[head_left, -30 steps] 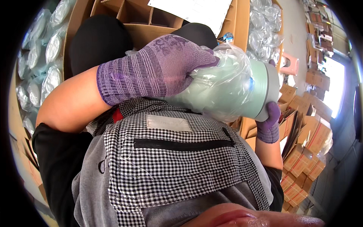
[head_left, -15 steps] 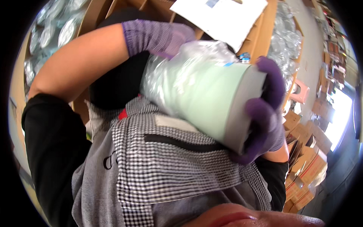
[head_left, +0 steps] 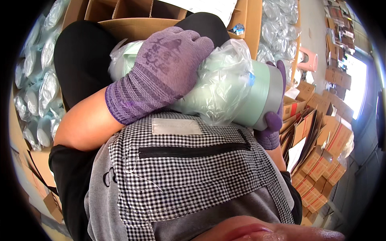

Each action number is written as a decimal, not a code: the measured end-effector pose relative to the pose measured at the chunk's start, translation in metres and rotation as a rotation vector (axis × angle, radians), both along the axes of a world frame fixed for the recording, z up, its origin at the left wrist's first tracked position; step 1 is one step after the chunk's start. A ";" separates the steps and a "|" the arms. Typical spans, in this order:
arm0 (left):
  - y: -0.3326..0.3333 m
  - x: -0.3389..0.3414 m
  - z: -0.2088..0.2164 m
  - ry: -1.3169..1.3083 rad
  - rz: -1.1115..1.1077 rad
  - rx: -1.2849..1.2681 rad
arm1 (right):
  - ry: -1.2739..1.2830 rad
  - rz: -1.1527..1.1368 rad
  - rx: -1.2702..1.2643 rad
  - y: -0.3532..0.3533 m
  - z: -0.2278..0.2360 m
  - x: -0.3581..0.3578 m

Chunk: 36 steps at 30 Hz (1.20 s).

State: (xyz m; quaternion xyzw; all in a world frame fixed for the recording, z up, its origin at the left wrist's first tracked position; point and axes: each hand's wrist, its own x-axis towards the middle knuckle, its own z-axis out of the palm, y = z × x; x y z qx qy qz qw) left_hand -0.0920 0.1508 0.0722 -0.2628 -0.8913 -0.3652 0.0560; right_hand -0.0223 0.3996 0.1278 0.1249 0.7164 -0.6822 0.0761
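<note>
A pale green tumbler (head_left: pixel 257 94) with a grey end lies sideways across my lap, its grey end to the right. A clear plastic bag (head_left: pixel 225 84) covers most of its body, leaving the stretch by the grey end bare. My left hand (head_left: pixel 173 64), in a purple knit glove, is closed over the bagged body from above; its fingertips are hidden on the far side. My right hand (head_left: pixel 275 116), gloved in purple too, wraps the grey end, with the thumb near and other fingers beyond. A small blue mark (head_left: pixel 251 79) shows at the bag's edge.
Beyond my knees stands a cardboard box (head_left: pixel 132 23) with dividers, and a white sheet (head_left: pixel 205 7) lies over it. Bagged items (head_left: pixel 44 76) fill a carton at left; more bagged items (head_left: pixel 279 30) are at right. Stacked cartons (head_left: pixel 317 176) and a pink stool (head_left: pixel 307 59) stand farther right.
My left hand has come from the tumbler's far side onto the top of the bagged body. The tumbler now lies more level, and my right hand still holds its grey end.
</note>
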 end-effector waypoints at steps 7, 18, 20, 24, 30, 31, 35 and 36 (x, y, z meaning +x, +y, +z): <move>0.005 -0.024 0.003 -0.130 -0.029 0.013 | 0.090 0.213 0.042 0.019 0.028 -0.018; -0.052 -0.081 -0.089 -0.283 0.125 -0.040 | 0.604 0.875 0.333 -0.005 0.016 -0.215; -0.038 -0.052 -0.024 -0.728 0.341 0.725 | 0.395 0.710 0.343 -0.008 0.023 -0.214; -0.052 -0.082 0.038 -0.046 0.113 0.949 | 0.477 0.426 0.381 -0.063 0.058 -0.191; -0.073 -0.174 -0.015 -0.387 -0.189 0.953 | 0.625 0.618 0.921 -0.087 0.097 -0.185; -0.076 -0.185 -0.043 -0.273 -0.048 0.858 | 0.514 0.630 0.752 -0.088 0.092 -0.194; -0.048 -0.175 0.024 -0.048 -0.097 0.464 | 0.618 0.591 0.247 -0.042 0.040 -0.259; -0.042 -0.156 0.068 -0.005 -0.140 0.394 | 0.879 0.506 0.181 -0.060 0.034 -0.255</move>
